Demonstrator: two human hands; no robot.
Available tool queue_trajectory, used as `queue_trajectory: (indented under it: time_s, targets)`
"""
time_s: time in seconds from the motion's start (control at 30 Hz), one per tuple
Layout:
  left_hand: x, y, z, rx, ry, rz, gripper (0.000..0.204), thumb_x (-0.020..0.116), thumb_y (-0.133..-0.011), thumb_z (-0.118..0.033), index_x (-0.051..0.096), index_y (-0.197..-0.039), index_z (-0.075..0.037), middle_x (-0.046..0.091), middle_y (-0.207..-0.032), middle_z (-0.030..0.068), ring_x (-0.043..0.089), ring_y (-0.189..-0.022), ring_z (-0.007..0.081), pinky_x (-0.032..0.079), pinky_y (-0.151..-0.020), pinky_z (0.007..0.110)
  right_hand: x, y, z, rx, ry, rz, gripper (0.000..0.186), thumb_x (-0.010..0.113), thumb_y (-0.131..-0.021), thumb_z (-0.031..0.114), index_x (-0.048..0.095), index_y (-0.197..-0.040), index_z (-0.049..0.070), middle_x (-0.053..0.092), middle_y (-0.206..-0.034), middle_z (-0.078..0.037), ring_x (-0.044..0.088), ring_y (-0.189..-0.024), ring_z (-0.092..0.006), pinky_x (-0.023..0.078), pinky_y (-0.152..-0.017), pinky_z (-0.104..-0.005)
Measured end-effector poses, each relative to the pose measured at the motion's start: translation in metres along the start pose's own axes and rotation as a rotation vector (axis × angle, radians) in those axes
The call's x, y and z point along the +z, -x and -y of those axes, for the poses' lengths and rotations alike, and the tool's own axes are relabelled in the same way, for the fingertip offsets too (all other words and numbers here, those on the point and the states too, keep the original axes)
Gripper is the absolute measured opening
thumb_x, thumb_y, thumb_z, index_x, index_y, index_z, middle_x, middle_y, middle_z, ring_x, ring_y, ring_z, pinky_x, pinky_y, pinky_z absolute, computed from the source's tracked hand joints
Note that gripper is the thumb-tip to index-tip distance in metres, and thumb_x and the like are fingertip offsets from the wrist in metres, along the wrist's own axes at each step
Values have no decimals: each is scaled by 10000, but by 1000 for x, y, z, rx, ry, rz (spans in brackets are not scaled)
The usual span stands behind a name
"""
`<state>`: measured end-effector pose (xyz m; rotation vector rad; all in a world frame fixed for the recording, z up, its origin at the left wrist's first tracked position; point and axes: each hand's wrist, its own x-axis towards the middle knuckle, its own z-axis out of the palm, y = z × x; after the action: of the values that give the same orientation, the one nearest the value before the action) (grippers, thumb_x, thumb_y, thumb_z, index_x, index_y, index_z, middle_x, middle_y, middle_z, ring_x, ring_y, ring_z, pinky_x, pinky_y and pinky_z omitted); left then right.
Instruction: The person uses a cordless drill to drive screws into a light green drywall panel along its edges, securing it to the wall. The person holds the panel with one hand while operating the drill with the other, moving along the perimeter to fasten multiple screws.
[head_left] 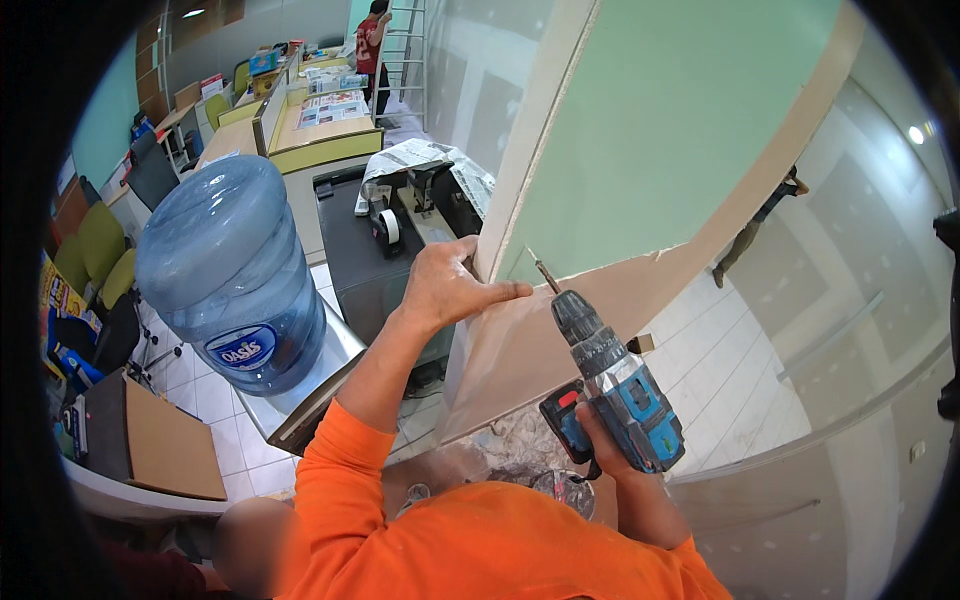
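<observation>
My right hand (602, 440) grips the handle of a blue and black cordless drill (620, 385). Its bit (545, 272) points up and away, close to the face of a partition panel (640, 170); whether the tip touches the panel I cannot tell. The panel is pale green above and beige-brown below, with a ragged line between. My left hand (450, 285) holds the panel's near left edge (490, 255), thumb lying across the front face and fingers wrapped behind, partly hidden.
Left of me a large blue water bottle (230, 270) stands on a dispenser (345, 350). Beyond are a newspaper-covered black cabinet (350, 235), desks (325, 150), and a person (370, 50) by a ladder (405, 60). Another person (750, 225) is at right; a blurred one at lower left.
</observation>
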<state>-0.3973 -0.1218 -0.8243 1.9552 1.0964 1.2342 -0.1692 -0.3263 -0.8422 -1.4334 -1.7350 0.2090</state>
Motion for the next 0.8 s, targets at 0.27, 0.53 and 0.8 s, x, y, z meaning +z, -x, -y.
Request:
queue_trajectory:
  time_s: [0.27,0.53,0.8]
  targets:
    - [5,-1,8,-61,37,18,589,915,-672,-387,756,-1090,-4,773,-889,104,707,-761,127,572,-733,285,-1,3,-9,-24,-33,35,280,747,-923,169,690,-1180,73,724,-1113,-95,678,-1036,-274,531,-868,-406]
    - [2,0,0,-34,21,12,572,911,-672,-385,759,-1062,4,769,-864,107,709,-746,131,571,-712,282,-2,-3,3,-114,-57,3,274,757,-913,161,698,-1168,80,740,-1060,-79,689,-1002,-267,538,-853,-407]
    - [-5,-8,2,-29,-8,129,532,900,-662,-386,777,-1049,-43,773,-868,108,720,-760,145,565,-742,286,-8,-3,-3,-168,224,68,469,798,-867,185,610,-1274,45,727,-1028,-91,701,-910,-262,557,-775,-356]
